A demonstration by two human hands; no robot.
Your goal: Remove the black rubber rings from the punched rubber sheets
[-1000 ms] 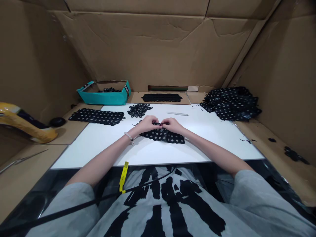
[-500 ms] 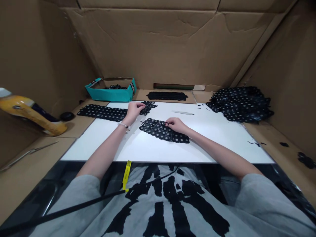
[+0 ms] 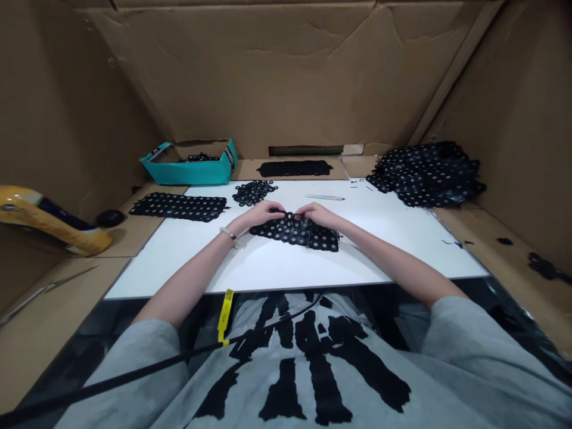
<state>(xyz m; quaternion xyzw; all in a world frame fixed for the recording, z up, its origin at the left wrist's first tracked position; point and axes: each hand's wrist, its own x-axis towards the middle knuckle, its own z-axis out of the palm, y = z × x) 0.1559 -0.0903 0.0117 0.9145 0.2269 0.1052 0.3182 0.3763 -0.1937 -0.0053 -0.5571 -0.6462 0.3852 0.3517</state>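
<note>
On the white board [image 3: 214,268] lies a black sheet dotted with pale round holes [image 3: 297,233], joined like rows of rings. My left hand [image 3: 261,214] is closed at its upper left edge, thumb and fingers pinching a small black ring [image 3: 289,215]. From the other side my right hand [image 3: 318,215] is closed in a pinch on the sheet's upper edge, close to that ring. Its fingertips are partly hidden. Behind my left hand is a loose pile of black rings [image 3: 254,192]. A longer dotted black strip [image 3: 181,205] rests farther left.
A teal box [image 3: 190,173] with black rings inside stands back left. Tweezers [image 3: 325,197] lie behind my right hand. Stacked dotted sheets [image 3: 424,176] fill the back right. A folded black piece [image 3: 295,168] is at the back, a yellow bottle [image 3: 53,217] and scissors [image 3: 47,287] left.
My left hand has come from the ring pile to the sheet, bringing a ring beside my right hand. The sheet's upper edge is now between both hands. The view has shifted slightly.
</note>
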